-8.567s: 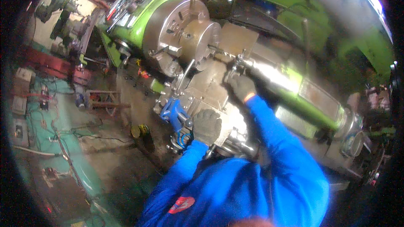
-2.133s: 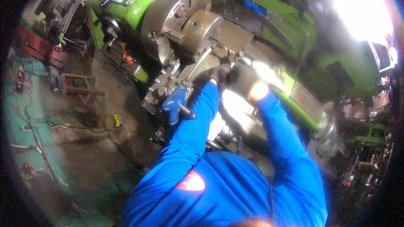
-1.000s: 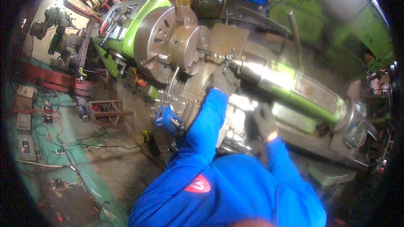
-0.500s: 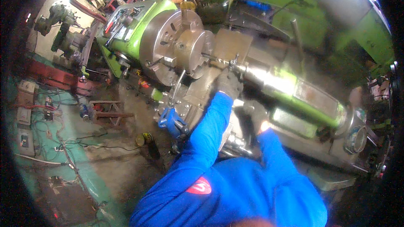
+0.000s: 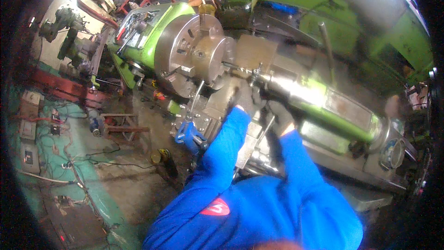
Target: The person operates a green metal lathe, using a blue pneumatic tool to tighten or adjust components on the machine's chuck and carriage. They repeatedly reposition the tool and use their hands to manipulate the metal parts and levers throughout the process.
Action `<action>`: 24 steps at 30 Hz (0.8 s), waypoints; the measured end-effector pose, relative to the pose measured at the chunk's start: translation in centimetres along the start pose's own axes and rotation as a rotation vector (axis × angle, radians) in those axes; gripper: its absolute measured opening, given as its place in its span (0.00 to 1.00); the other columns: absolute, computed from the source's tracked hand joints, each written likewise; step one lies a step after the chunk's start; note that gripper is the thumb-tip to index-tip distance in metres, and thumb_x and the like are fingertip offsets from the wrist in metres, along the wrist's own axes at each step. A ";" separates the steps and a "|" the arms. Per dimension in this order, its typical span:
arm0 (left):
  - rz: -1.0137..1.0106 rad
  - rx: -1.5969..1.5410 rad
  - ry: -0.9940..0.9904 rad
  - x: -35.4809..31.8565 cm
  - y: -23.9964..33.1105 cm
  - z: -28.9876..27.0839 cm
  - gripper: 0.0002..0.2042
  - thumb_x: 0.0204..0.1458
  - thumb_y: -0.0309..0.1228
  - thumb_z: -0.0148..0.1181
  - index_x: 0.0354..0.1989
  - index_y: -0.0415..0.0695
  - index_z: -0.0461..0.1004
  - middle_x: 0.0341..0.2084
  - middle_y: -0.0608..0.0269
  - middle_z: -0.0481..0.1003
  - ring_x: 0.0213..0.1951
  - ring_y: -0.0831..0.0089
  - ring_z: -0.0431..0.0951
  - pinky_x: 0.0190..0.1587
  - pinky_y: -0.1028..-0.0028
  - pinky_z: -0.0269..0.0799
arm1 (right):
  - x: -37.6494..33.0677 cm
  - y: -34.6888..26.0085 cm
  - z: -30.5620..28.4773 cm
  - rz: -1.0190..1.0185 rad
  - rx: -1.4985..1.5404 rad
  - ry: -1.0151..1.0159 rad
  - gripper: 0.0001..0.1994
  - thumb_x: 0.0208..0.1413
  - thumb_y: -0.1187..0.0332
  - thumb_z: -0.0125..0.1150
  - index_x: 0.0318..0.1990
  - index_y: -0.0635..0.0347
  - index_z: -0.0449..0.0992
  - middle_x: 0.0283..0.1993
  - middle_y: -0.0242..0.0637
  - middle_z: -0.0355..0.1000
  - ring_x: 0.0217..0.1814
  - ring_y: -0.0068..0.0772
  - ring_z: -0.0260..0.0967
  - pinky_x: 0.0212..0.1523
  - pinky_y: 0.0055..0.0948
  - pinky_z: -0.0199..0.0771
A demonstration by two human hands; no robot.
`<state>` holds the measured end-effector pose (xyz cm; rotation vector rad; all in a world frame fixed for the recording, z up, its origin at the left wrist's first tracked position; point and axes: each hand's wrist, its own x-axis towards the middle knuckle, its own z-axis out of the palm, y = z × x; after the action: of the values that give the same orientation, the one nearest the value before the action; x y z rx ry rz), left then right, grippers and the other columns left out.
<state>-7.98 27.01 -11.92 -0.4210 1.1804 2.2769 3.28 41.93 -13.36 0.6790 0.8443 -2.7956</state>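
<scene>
My left hand (image 5: 243,96), in a dark glove, is just below and left of the drill chuck (image 5: 255,78) on a green-and-steel lathe. Its fingers blend into the dark metal, so their pose is unclear. My right hand (image 5: 279,112), gloved as well, is below the tailstock quill (image 5: 284,84), its fingers blurred. A thin pale rod (image 5: 265,130) slants down beside it; whether that hand grips the rod I cannot tell. From the drill chuck a drill bit (image 5: 241,69) points left at the round steel workpiece (image 5: 208,60) clamped in the large lathe chuck (image 5: 173,58).
Tools lie on the green headstock (image 5: 138,28). A blue handle (image 5: 188,133) is on the carriage at left. The green tailstock body (image 5: 342,115) extends right. Cables, a red-brown metal frame (image 5: 125,127) and a tin (image 5: 160,156) are on the floor at left.
My left hand has come away from the drill chuck, down and slightly left. My right hand has shifted a little up and left. The pale rod beside it now shows more clearly.
</scene>
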 end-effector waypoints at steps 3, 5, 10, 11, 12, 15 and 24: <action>0.699 1.003 0.216 -5.3 -0.9 -1.8 0.13 0.63 0.44 0.53 0.36 0.46 0.72 0.26 0.62 0.72 0.26 0.64 0.71 0.37 0.62 0.73 | 0.0 -0.1 -0.1 -0.419 -0.563 -0.126 0.11 0.65 0.70 0.56 0.53 0.57 0.76 0.33 0.30 0.72 0.30 0.23 0.70 0.30 0.22 0.73; 1.072 1.630 0.408 -8.8 -1.6 -3.6 0.13 0.61 0.42 0.54 0.36 0.44 0.73 0.28 0.57 0.73 0.30 0.58 0.72 0.38 0.59 0.73 | 2.2 -0.3 -0.5 0.101 0.116 -0.042 0.11 0.66 0.71 0.56 0.53 0.57 0.76 0.35 0.30 0.72 0.32 0.22 0.70 0.33 0.22 0.73; 1.060 1.923 0.327 -17.0 -1.6 -3.2 0.10 0.52 0.38 0.60 0.29 0.45 0.74 0.28 0.52 0.74 0.36 0.50 0.73 0.43 0.51 0.68 | 2.7 -2.8 4.6 -0.442 -1.102 -0.112 0.16 0.66 0.60 0.50 0.46 0.60 0.80 0.33 0.42 0.79 0.40 0.37 0.79 0.44 0.34 0.77; 1.103 1.974 0.291 -17.1 -2.2 -3.0 0.10 0.52 0.38 0.60 0.29 0.45 0.74 0.28 0.52 0.74 0.36 0.50 0.73 0.43 0.51 0.68 | 5.4 -1.6 3.4 -0.418 -0.971 -0.082 0.16 0.66 0.59 0.50 0.45 0.60 0.81 0.34 0.42 0.80 0.40 0.36 0.79 0.45 0.34 0.77; 1.106 1.999 0.257 -17.1 -2.0 -2.5 0.10 0.52 0.38 0.59 0.29 0.45 0.74 0.28 0.52 0.74 0.36 0.50 0.73 0.43 0.51 0.68 | 8.3 -0.1 2.1 -0.390 -0.834 -0.052 0.17 0.67 0.57 0.50 0.44 0.60 0.81 0.35 0.41 0.80 0.39 0.35 0.79 0.46 0.33 0.77; 1.028 2.000 0.231 -17.3 -1.2 -1.3 0.10 0.52 0.39 0.59 0.28 0.45 0.74 0.28 0.52 0.74 0.36 0.50 0.74 0.43 0.51 0.68 | 9.4 -0.3 4.6 -0.164 -1.253 -0.128 0.22 0.71 0.53 0.41 0.52 0.60 0.76 0.48 0.44 0.78 0.47 0.38 0.78 0.46 0.35 0.77; 0.909 1.958 0.214 -18.3 1.5 1.0 0.10 0.52 0.39 0.59 0.28 0.45 0.74 0.28 0.52 0.74 0.36 0.51 0.74 0.44 0.51 0.68 | 9.2 1.6 7.9 -0.370 -1.928 -0.126 0.16 0.66 0.58 0.43 0.50 0.48 0.77 0.52 0.45 0.75 0.53 0.54 0.75 0.50 0.50 0.78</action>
<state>5.87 21.34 -1.22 0.7703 3.2242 0.4399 -7.50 36.19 -12.51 -0.0804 2.8075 -0.9179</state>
